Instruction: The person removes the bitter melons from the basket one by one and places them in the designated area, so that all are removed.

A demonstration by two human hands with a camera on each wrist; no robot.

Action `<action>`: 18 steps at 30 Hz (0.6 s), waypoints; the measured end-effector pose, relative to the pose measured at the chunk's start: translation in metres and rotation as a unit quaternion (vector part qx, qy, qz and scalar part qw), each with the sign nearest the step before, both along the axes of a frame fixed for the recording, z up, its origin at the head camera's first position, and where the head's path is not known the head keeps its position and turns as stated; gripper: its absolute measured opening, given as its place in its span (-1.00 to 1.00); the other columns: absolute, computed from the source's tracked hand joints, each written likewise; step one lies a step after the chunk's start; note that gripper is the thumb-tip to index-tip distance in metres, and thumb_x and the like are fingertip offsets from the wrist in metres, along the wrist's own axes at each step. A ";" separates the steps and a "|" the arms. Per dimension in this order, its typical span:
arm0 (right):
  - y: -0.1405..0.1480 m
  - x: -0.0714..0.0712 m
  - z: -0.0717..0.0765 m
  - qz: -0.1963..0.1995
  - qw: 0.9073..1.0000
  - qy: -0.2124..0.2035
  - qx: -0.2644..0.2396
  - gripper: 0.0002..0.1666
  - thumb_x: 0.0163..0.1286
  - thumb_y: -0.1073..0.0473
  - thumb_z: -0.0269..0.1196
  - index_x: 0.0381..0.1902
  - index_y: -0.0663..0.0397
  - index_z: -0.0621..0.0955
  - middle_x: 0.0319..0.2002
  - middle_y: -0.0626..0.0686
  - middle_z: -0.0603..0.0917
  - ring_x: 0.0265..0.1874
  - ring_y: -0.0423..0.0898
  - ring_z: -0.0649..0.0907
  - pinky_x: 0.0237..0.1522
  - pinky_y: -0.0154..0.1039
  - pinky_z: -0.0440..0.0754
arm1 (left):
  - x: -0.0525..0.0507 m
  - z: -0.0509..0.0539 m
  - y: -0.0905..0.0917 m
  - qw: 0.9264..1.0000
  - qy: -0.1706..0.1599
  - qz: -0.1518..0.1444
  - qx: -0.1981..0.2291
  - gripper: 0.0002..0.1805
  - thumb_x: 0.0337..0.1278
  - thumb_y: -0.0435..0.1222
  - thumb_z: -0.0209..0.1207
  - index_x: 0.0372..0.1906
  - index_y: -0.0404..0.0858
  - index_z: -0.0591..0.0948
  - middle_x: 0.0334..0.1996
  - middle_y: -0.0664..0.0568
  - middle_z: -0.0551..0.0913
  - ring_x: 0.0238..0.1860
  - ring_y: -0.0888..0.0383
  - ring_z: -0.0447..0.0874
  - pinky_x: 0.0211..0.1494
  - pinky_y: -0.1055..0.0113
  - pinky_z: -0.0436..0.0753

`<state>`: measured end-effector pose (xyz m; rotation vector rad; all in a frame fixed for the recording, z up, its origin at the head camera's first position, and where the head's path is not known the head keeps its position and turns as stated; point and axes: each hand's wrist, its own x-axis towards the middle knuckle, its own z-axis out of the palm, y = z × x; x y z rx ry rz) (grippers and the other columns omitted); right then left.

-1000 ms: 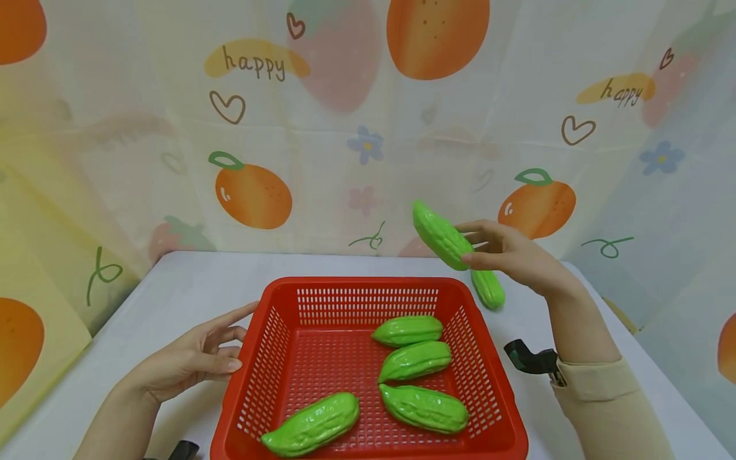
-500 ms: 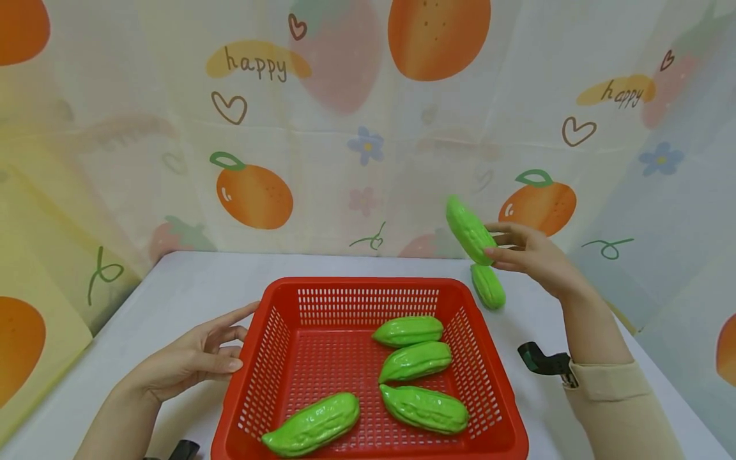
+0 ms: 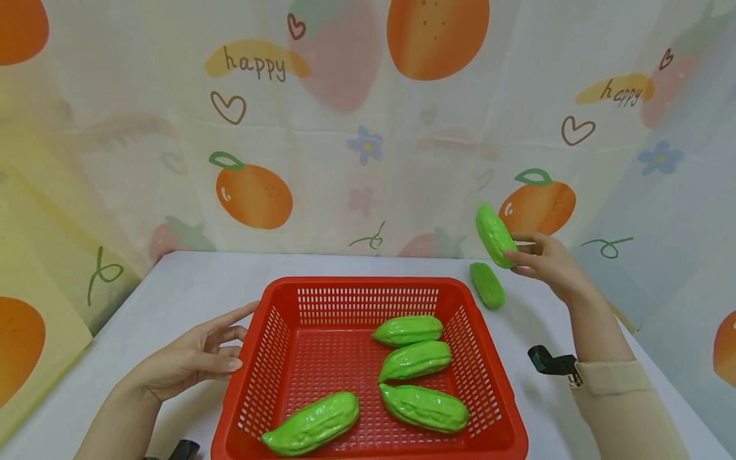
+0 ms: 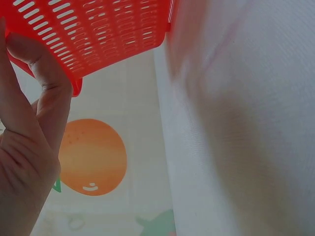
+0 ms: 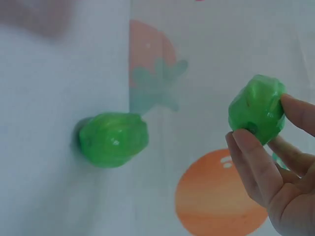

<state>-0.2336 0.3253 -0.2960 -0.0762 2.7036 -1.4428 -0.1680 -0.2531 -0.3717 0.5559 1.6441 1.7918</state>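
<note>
My right hand (image 3: 546,262) pinches a glossy green bitter melon (image 3: 494,236) by its lower end, raised above the back right of the table. In the right wrist view that bitter melon (image 5: 256,108) shows end-on, between thumb and fingers. Below it a second bitter melon (image 3: 487,285) lies on the table, just outside the basket's right rear corner. Several bitter melons rest in the red basket (image 3: 368,282), one of them (image 3: 313,423) at the front left. With relaxed fingers, my left hand (image 3: 190,358) touches the basket's left outer side; the left wrist view shows fingers (image 4: 49,83) against its wall.
A white-covered table (image 3: 190,281) carries the basket. Behind it hangs a printed curtain (image 3: 322,166) with fruit pictures. A black wrist mount (image 3: 552,362) sticks out from the right sleeve, and another black piece (image 3: 184,449) shows under the left wrist.
My right hand has moved rightward with its bitter melon, away from above the basket's rear rim, and uncovered more of the one on the table. My left hand and the basket stay put.
</note>
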 end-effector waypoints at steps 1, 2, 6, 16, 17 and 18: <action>0.002 -0.001 -0.002 -0.003 1.000 -0.003 -0.003 -0.18 0.49 0.01 0.14 0.50 0.32 0.12 0.33 0.40 0.37 -0.21 -0.51 0.62 -0.04 -0.49 0.67 | 0.000 0.000 0.000 1.000 0.000 0.000 0.000 -0.18 0.32 -0.47 0.04 0.57 0.08 0.06 -0.02 0.13 0.56 -0.11 0.25 0.74 0.00 0.22 0.75; 0.004 -0.002 -0.005 -0.007 1.000 -0.005 -0.004 -0.17 0.50 0.00 0.14 0.50 0.34 0.11 0.33 0.41 0.37 -0.22 -0.53 0.62 -0.05 -0.49 0.67 | 0.000 0.000 0.000 1.000 0.000 0.000 0.000 -0.18 0.32 -0.47 0.04 0.57 0.08 0.06 -0.02 0.13 0.56 -0.11 0.25 0.74 0.00 0.22 0.75; 0.013 -0.005 -0.014 -0.026 0.999 -0.016 -0.009 -0.14 0.49 -0.02 0.14 0.52 0.34 0.09 0.35 0.39 0.33 -0.24 -0.55 0.60 -0.05 -0.49 0.68 | 0.000 0.000 0.000 1.000 0.001 0.000 0.000 -0.18 0.32 -0.47 0.04 0.57 0.07 0.06 -0.02 0.13 0.56 -0.11 0.25 0.74 0.00 0.23 0.75; 0.033 -0.010 -0.041 -0.076 0.996 -0.041 0.002 -0.07 0.48 -0.05 0.14 0.50 0.44 0.05 0.28 0.44 0.36 -0.30 -0.47 0.61 -0.12 -0.47 0.70 | 0.000 -0.001 0.000 1.000 0.001 -0.010 0.015 -0.18 0.32 -0.50 0.02 0.58 0.05 0.04 -0.01 0.13 0.56 -0.12 0.26 0.75 -0.01 0.25 0.75; 0.034 -0.010 -0.043 -0.081 0.996 -0.044 0.003 -0.07 0.48 -0.05 0.14 0.50 0.44 0.05 0.28 0.44 0.36 -0.30 -0.46 0.61 -0.12 -0.47 0.70 | 0.000 -0.001 -0.001 1.000 0.000 -0.010 0.015 -0.18 0.32 -0.50 0.02 0.58 0.05 0.04 -0.01 0.13 0.56 -0.12 0.26 0.75 -0.01 0.25 0.75; 0.035 -0.010 -0.045 -0.086 0.995 -0.048 0.001 -0.08 0.48 -0.04 0.14 0.50 0.44 0.06 0.29 0.45 0.36 -0.30 -0.45 0.62 -0.12 -0.45 0.71 | 0.000 -0.002 -0.001 1.000 0.000 -0.010 0.016 -0.18 0.32 -0.49 0.02 0.57 0.05 0.04 -0.01 0.13 0.56 -0.12 0.26 0.75 -0.01 0.25 0.75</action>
